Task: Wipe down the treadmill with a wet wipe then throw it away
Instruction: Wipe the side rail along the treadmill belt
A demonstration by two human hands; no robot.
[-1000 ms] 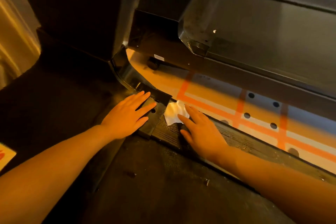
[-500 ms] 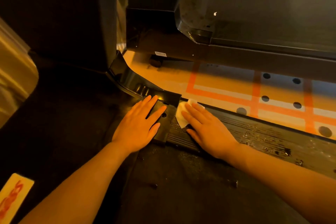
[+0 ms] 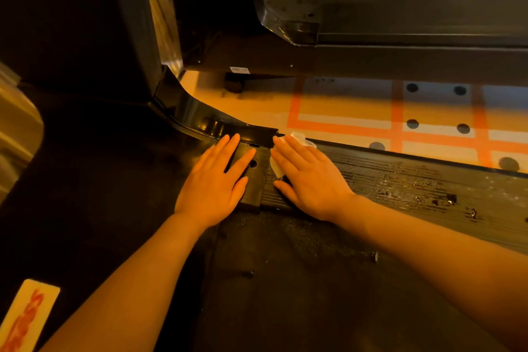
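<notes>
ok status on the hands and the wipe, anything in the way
Left hand flat on the black end cap, holding nothing. Right hand pressing the wipe onto the ribbed side rail, fingers straight. Nothing blocking the rail.

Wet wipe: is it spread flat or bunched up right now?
Cannot tell fully: the right hand presses flat over the wet wipe; only crumpled-looking edges show past the fingers on the ribbed side rail.

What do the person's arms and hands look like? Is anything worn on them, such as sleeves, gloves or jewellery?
Both forearms are bare as far as the picture shows them; no sleeve is in view. The left hand and the right hand wear no gloves. No ring, watch or bracelet is visible on the fingers or wrists. The nails look short and unpainted, though the warm dim light makes fine detail hard to judge.
</notes>
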